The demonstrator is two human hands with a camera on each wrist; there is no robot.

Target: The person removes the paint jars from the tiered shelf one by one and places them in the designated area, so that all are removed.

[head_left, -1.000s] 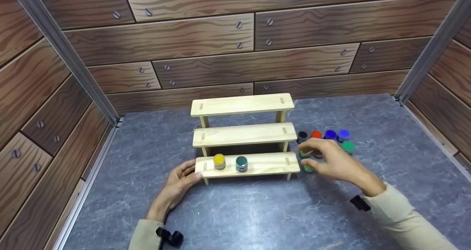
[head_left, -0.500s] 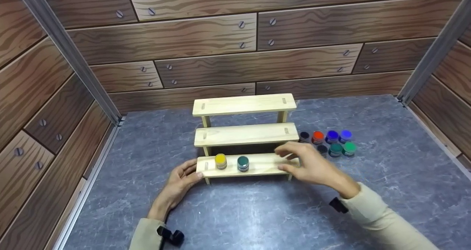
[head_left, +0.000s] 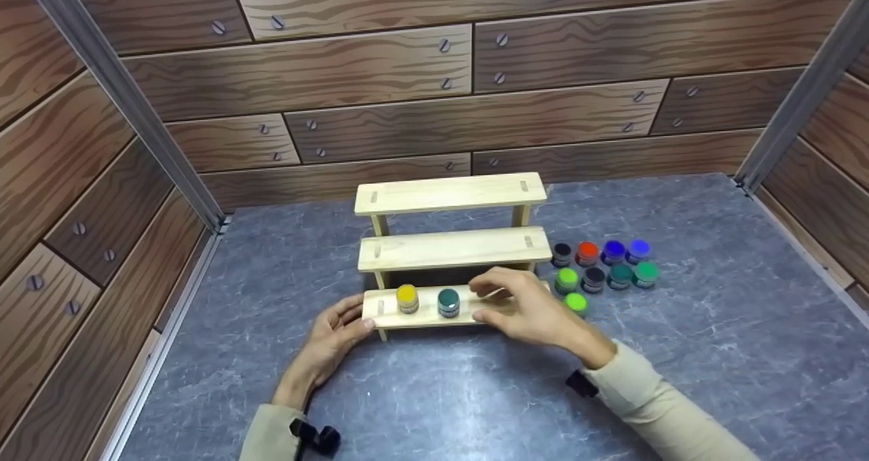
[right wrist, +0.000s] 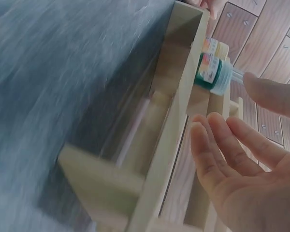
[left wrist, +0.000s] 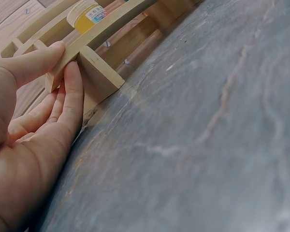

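A three-step wooden display shelf (head_left: 456,249) stands on the table. My left hand (head_left: 327,344) pinches the left end of its lowest step, thumb on top and fingers underneath, as the left wrist view shows. On that step stand a yellow paint jar (head_left: 407,299) and, to its right, a dark green paint jar (head_left: 448,303). Just right of the green jar, my right hand (head_left: 533,308) hovers over the step with fingers loosely bent and parted from the thumb. Nothing shows between them in the right wrist view, where the thumb points toward the green jar's lid (right wrist: 224,77).
Right of the shelf several more paint jars stand in rows, among them a red jar (head_left: 588,252), a blue jar (head_left: 613,251) and a light green jar (head_left: 576,303). Wood-patterned walls (head_left: 380,67) enclose the grey marbled table (head_left: 421,400).
My right hand has moved left from above the loose jars to beside the dark green jar, uncovering the light green jars. The left hand keeps its hold on the shelf.
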